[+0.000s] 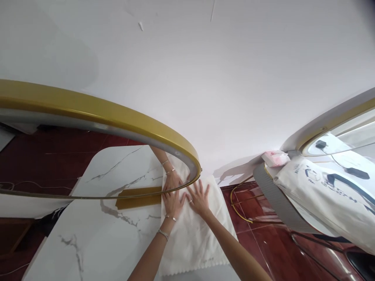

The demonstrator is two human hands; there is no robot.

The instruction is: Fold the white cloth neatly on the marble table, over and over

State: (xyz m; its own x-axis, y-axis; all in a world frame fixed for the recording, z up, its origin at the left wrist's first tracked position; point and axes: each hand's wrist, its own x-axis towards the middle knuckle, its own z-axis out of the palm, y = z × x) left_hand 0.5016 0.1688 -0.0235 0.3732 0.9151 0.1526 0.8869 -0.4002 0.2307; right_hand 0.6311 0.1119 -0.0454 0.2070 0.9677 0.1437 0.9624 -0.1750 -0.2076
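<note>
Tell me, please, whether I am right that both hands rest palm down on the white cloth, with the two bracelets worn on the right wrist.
Not quite: the head view shows the two bracelets on the left wrist, not the right. The left hand and right hand do rest palm down on the white cloth.

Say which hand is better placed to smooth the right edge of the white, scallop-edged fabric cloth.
Probably the right hand: it lies spread on the white cloth, nearer that edge, while the left hand rests by the left edge.
</note>
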